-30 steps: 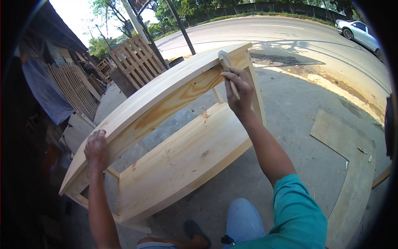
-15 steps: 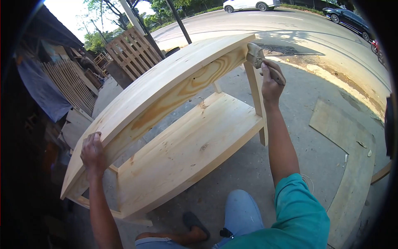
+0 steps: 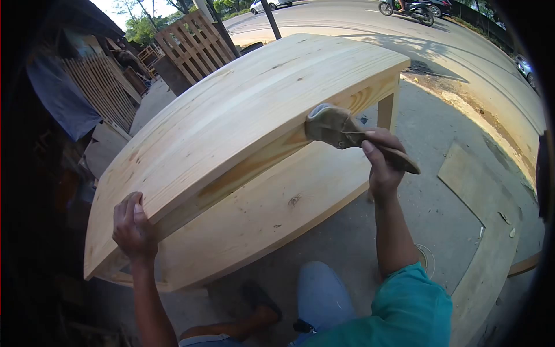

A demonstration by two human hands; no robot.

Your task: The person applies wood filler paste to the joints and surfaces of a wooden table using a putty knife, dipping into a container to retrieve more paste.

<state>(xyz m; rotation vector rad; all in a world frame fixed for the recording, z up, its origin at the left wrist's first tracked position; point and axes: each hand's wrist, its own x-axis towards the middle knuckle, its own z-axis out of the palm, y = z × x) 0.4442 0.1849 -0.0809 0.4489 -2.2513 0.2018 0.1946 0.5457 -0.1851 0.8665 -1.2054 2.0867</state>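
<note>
A pale wooden table [image 3: 243, 104] with a lower shelf [image 3: 272, 199] stands tilted across the view. My right hand [image 3: 384, 162] is closed round the handle of a wide paintbrush [image 3: 335, 126]. The brush's bristle end touches the apron [image 3: 248, 173] under the tabletop's front edge, right of its middle. At the near left, my left hand [image 3: 134, 225] grips the tabletop's edge, fingers on top. Dark wood grain and knots show on the apron and shelf.
A slatted wooden pallet [image 3: 193, 40] leans behind the table at the left. Flat boards [image 3: 480, 214] lie on the concrete floor at the right, near a round container [image 3: 426, 257]. Beyond is a road with a motorcycle [image 3: 407, 10] and cars.
My right hand has moved the brush leftward along the apron from its right end. The view has shifted, showing more of the tabletop. My left hand keeps its hold on the edge.
</note>
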